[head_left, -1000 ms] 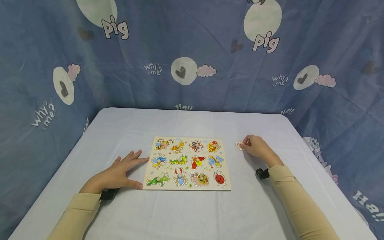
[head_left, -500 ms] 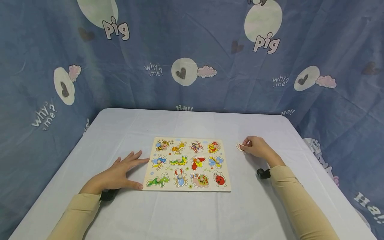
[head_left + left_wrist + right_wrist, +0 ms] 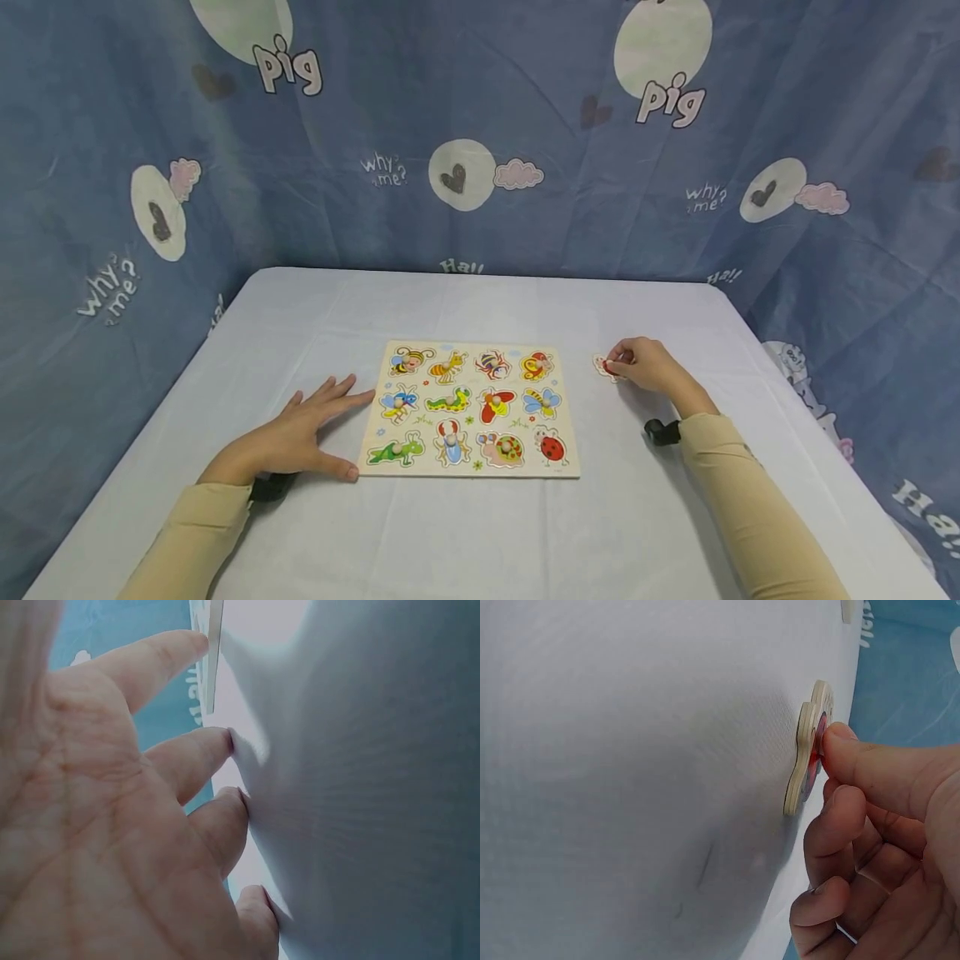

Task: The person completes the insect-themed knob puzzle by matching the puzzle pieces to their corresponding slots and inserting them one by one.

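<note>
Right of the puzzle board, my right hand (image 3: pixel 648 367) pinches a small wooden puzzle piece (image 3: pixel 602 365) between thumb and fingers. Its red marking and pale, lobed edge show in the right wrist view, where the piece (image 3: pixel 802 761) sits at or very near the tablecloth; the thumb hides part of its face. The insect puzzle board (image 3: pixel 468 472) lies flat, with bugs pictured in rows and round knobs on several of them. My left hand (image 3: pixel 300 429) rests spread at the board's left side. Its thumb and index fingertips touch or nearly touch the edge.
A white cloth covers the table (image 3: pixel 465 542). Blue printed curtain (image 3: pixel 480 100) hangs behind the table and along both sides. A dark wrist camera (image 3: pixel 662 432) sits below my right wrist, close above the cloth.
My right hand and the pinched puzzle piece have shifted slightly right, away from the board. The left hand and board stay in place.
</note>
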A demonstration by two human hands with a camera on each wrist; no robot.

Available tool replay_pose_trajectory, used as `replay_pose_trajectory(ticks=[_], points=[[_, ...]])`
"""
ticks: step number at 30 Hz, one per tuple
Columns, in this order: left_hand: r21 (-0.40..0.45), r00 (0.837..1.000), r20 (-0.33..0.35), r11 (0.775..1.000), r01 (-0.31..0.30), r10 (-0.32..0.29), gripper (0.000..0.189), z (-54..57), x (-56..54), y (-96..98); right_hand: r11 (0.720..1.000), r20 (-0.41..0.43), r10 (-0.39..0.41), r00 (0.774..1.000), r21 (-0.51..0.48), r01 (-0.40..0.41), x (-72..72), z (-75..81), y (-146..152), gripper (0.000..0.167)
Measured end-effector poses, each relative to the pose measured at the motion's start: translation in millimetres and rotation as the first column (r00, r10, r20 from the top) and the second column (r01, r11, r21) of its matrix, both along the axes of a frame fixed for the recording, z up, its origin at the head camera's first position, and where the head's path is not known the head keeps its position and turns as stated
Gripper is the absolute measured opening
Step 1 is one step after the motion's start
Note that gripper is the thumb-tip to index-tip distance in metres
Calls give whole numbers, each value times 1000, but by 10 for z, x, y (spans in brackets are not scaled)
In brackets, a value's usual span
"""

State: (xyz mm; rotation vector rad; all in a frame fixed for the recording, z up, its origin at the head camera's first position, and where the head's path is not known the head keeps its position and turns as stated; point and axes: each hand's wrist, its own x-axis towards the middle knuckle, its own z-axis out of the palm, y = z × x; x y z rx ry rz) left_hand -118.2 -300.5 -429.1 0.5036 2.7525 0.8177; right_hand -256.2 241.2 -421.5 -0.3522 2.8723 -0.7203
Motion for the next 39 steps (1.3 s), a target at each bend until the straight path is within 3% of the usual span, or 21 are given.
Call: replay_pose_trajectory(ticks=[9, 21, 30, 39], points=[[-18, 1000, -12, 1000, 2, -2, 113, -15, -3, 10, 1000, -18, 10, 1000, -26, -11, 87, 7, 15, 18], [-33, 1000, -21, 999, 3, -4, 112, -14, -22, 16, 995, -47, 63, 997, -73, -66, 310, 66, -46, 14], [-41, 1000, -19, 999, 1, -1, 112, -21, -28, 39, 988, -11, 107, 994, -115, -107, 548, 40, -157, 11], [-34, 1000, -4, 999, 1, -1, 112, 6, -37, 66, 965, 2, 207, 978, -164, -204, 810, 9, -348, 4]])
